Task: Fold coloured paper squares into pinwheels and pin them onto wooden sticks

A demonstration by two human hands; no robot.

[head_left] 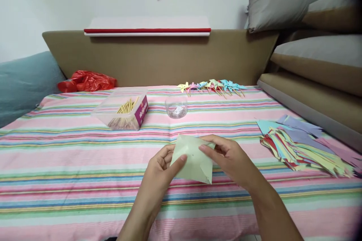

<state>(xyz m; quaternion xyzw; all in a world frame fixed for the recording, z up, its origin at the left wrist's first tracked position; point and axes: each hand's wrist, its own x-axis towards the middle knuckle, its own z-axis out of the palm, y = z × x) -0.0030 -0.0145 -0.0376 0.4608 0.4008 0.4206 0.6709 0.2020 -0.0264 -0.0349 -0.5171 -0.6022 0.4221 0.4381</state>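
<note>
A pale green paper square [194, 163] is held up above the striped cloth, with a small dark dot near its middle and creases or cuts toward its corners. My left hand [161, 165] pinches its left side, thumb on top and fingers curled behind. On the upper right corner, my right hand [226, 154] is closed, its thumb lying on the paper and the fingers partly behind it. Beyond the paper stands a clear round tub [176, 107] with small pieces and a white label inside.
Left of the tub, a plastic box [127, 118] holds many thin sticks. Several finished paper pinwheels [216, 84] lie at the back. Piles of coloured paper [299, 147] spread at the right, beside stacked cushions [319, 64]. A red plastic bag [90, 81] rests at the back left.
</note>
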